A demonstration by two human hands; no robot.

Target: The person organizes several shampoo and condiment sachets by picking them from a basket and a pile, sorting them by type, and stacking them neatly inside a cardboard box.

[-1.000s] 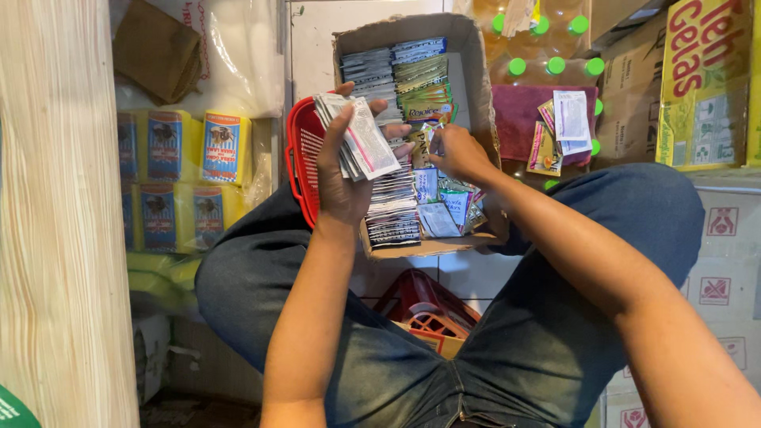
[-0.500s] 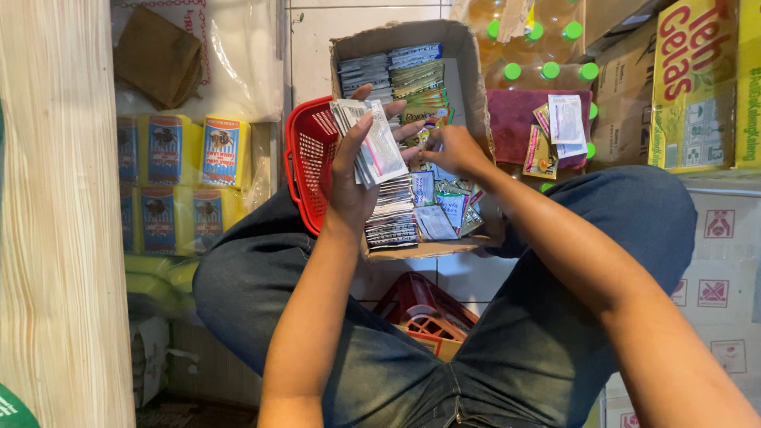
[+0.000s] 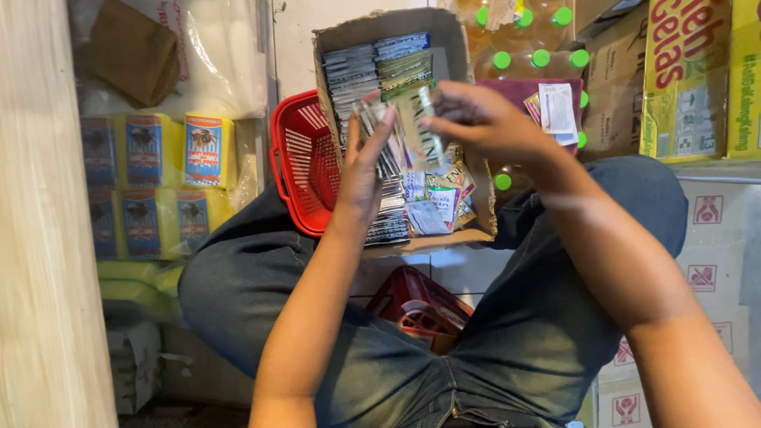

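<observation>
Both hands are gripping a stack of sachets point(image 3: 400, 139), left hand point(image 3: 366, 170) cradling, right hand point(image 3: 476, 123) pinching its top, above the cardboard box point(image 3: 456, 47) right of a red basket point(image 3: 305, 170).

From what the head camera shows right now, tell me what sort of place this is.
Probably a small shop's stock corner. A cardboard box packed with sachets, yellow packets stacked in rows, and green-capped bottles in plastic wrap crowd round the left hand and right hand, which hold a sachet bundle.
</observation>
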